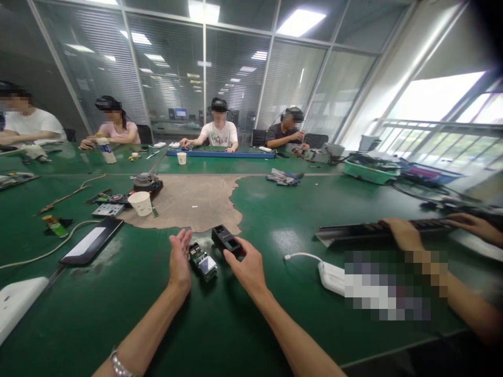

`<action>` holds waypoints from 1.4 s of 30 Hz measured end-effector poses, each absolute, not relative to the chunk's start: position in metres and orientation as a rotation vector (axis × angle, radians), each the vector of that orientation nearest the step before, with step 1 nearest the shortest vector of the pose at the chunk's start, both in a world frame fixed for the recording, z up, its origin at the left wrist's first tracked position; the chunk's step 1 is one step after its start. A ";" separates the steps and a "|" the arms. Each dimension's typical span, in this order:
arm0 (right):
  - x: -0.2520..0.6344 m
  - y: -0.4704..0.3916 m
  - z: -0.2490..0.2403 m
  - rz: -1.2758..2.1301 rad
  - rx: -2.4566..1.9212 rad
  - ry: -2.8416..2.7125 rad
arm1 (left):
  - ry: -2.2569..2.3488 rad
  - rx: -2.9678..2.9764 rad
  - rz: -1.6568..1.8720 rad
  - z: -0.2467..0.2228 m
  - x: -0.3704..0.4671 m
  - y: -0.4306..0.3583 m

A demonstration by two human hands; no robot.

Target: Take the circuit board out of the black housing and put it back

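The green table (pixel 251 314) is carrying everything in view, with a bare brown patch (pixel 188 204) lying ahead of the person's hands. Other people are sitting along the far edge and at the left. At the right a co-worker's hands (pixel 404 234) are resting on a long dark strip (pixel 353 230), well apart from the person's own work.

The person is reaching both forearms forward over the table's near half. The right hand (pixel 247 267) is gripping a black box (pixel 226 240) at its near end, with the fingers curled around it and the thumb on its near side. The box is sitting on the table with its long axis running from near right to far left, so that it is extending away from the fingers toward the brown patch.

The left hand (pixel 179 259) is standing on edge with its palm facing right and its fingers spread and released, holding nothing. Just to its right, between the two hands, a small part (pixel 203 260) with green and silvery faces is lying on the table. It is sitting just beside the left palm, though contact cannot be confirmed. Its long axis is running roughly parallel to the box. The left hand is judged the nearer to this part, and the part is lying to the right of those fingers.

A white adapter (pixel 332 276) with its cable is lying to the right, apart from both hands.
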State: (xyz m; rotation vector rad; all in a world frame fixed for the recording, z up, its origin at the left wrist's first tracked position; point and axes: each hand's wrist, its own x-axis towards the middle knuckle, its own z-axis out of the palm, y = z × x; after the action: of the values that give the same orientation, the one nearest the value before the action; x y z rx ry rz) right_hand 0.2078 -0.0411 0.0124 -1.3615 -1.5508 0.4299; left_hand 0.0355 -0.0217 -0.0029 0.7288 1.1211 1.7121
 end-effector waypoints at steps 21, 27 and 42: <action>0.195 -0.058 0.027 0.476 -1.194 -1.576 | 1.122 0.747 1.724 -0.003 0.034 -0.021; 0.182 -0.065 0.020 0.533 -1.178 -1.651 | 1.112 0.733 1.767 -0.004 0.030 -0.019; 0.173 -0.072 0.001 0.401 -1.263 -1.894 | 1.171 0.761 1.707 -0.002 0.033 -0.022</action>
State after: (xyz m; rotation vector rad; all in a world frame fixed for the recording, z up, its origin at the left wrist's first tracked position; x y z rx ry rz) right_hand 0.1729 -0.0718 0.0007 -1.2633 -1.8940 0.4012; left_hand 0.0330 -0.0220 -0.0022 0.7611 1.1705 1.7075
